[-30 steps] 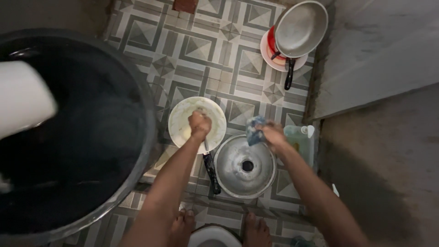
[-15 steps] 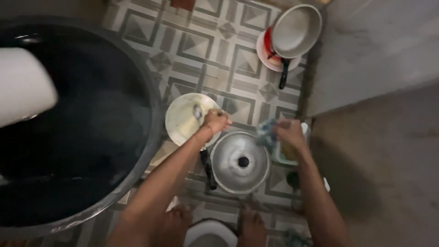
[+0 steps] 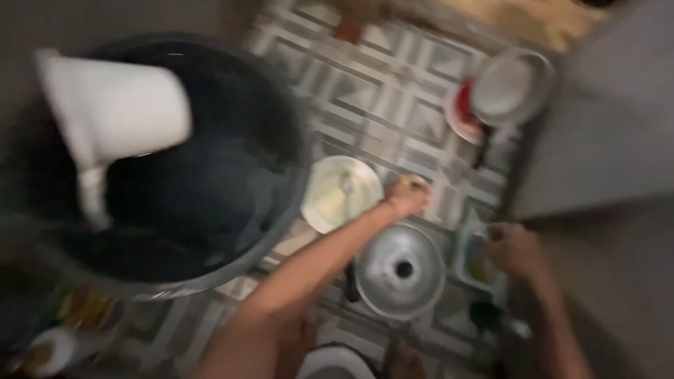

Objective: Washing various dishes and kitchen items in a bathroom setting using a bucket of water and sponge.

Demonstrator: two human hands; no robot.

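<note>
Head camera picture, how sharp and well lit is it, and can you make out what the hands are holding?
Head view: dim, heavy motion blur smears everything. The left hand sits beside the plate, the right hand over a tub; too blurred to tell whether either holds anything. The metal lid shows faint glare.

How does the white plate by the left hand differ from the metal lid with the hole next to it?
The white plate is pale and cream-toned; the metal lid is shiny grey. The plate looks shallow with something small lying on it, blurred; the lid is domed around a dark centre hole. The plate lies nearer the big dark tub, the lid nearer the person's feet. Both are round and rest on the tiled floor.
</note>
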